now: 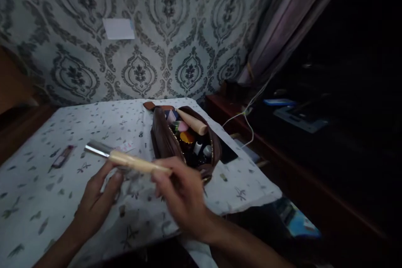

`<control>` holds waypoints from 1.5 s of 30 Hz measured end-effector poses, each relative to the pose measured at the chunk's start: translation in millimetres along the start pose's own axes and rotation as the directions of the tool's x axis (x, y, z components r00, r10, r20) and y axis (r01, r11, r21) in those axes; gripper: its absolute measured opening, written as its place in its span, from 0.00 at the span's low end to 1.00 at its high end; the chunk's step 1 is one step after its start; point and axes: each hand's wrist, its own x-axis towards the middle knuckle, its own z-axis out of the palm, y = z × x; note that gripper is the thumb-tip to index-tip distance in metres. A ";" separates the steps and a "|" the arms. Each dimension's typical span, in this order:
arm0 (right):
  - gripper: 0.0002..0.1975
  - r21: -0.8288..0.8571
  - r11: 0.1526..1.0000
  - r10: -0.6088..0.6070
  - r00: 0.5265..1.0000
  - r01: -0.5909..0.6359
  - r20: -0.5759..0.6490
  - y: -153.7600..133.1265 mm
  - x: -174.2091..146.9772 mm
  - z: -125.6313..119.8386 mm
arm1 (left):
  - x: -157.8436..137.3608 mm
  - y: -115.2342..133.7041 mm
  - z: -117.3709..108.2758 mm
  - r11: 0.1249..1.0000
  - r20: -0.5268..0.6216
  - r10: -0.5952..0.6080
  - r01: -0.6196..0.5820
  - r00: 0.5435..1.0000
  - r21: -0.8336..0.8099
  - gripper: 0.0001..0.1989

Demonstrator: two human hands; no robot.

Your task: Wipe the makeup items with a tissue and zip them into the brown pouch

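Note:
A makeup brush (135, 161) with a pale tapered wooden handle and a silver metal end lies across both hands, above the table. My right hand (182, 194) is closed around the narrow end of the handle. At the other side, the fingers of my left hand (96, 205) support the handle close to the silver part; its thumb sits just below. Bristles cannot be made out. Behind my right hand stands an unzipped brown pouch (165, 142). Inside it are another pale wooden handle (193, 122), an orange-gold lid (187, 137), pink pieces (182, 126) and small bottles.
A white patterned cloth (103, 121) covers the table. On it lie a small flat package (63, 157) at left and a dark flat object (229, 153) beside the pouch. A pale cable (251, 106) hangs at right near a dark red wooden ledge (266, 146). Patterned wallpaper (169, 29) rises behind.

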 end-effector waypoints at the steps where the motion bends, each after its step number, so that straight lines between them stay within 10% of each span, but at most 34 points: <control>1: 0.06 -0.040 0.999 -0.036 0.997 0.033 -0.063 -8.1 5.7 -17.9 | 5.8 10.2 4.7 0.990 0.059 0.134 -0.137 0.989 0.038 0.18; 5: 0.04 -0.181 0.979 -0.150 0.927 0.092 -0.342 -24.3 34.5 -86.0 | 29.1 52.1 30.2 0.757 0.285 0.565 -0.624 0.775 0.196 0.19; 9: 0.08 -0.310 0.945 -0.216 0.910 0.104 -0.353 -25.0 55.7 -130.9 | 38.9 69.5 45.3 0.493 0.409 0.626 -0.744 0.664 0.452 0.21; 18: 0.12 -0.518 0.828 -0.163 0.976 0.216 0.146 -18.6 74.4 -158.2 | 35.6 55.4 42.5 0.489 0.446 0.591 -0.738 0.673 0.465 0.19; 29: 0.14 -0.592 0.768 0.101 0.868 0.243 0.487 16.8 114.7 -117.9 | 29.5 51.9 43.9 0.575 0.437 0.554 -0.706 0.708 0.413 0.21; 45: 0.15 -0.558 0.819 0.260 0.778 0.137 0.572 19.3 135.3 -113.1 | 29.1 51.0 44.5 0.636 0.447 0.520 -0.679 0.728 0.366 0.24</control>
